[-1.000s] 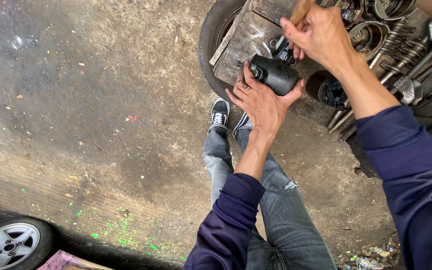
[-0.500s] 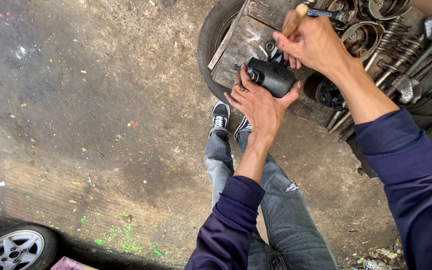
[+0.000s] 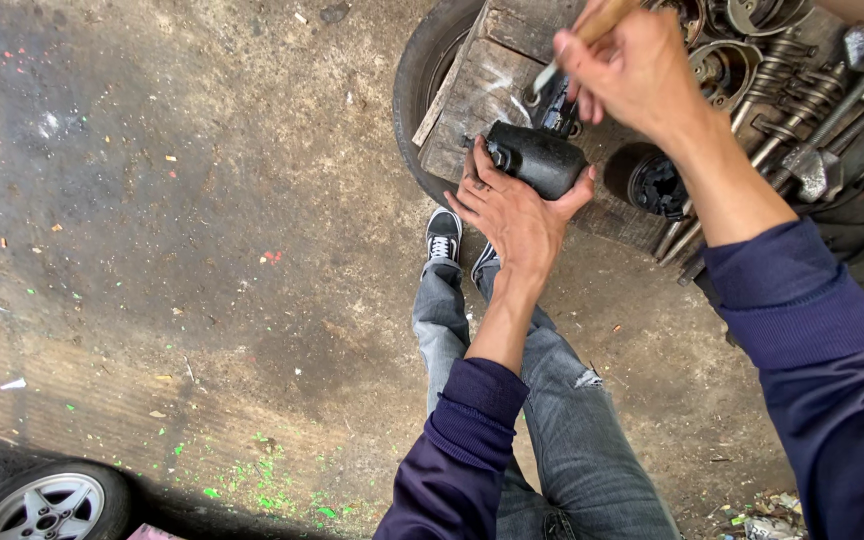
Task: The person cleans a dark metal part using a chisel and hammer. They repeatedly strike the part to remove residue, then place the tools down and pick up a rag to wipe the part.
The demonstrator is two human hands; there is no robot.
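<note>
Head cam, looking down past both arms. Landmark = wooden block [image 3: 487, 95], a worn grey slab resting on an old tyre [image 3: 417, 80].

L hand [image 3: 517, 210] wraps from below around a black cylindrical part [image 3: 537, 158], fingers curled on its near side and thumb up its right end; the part lies on its side at the block's near-right edge, held firm against it. R hand [image 3: 637, 70] is closed around a wooden-handled tool [image 3: 592, 25], handle poking out toward the top edge, metal end angled down-left to just above the block's top, right behind the black part. Can't tell whether the tip touches anything.

Right of the block: a round black hollow part [image 3: 657, 185], then a pile of coil springs and metal rods [image 3: 802, 100]; round metal rings [image 3: 722, 70] sit beyond the block's far-right corner.

Below the block: black-and-white sneakers [image 3: 442, 238] and grey torn jeans [image 3: 552, 400] on stained concrete w/ green paint flecks. Far lower-left of the block, well apart: a car wheel w/ silver rim [image 3: 42, 500]. No packages, labels or signs readable anywhere.
</note>
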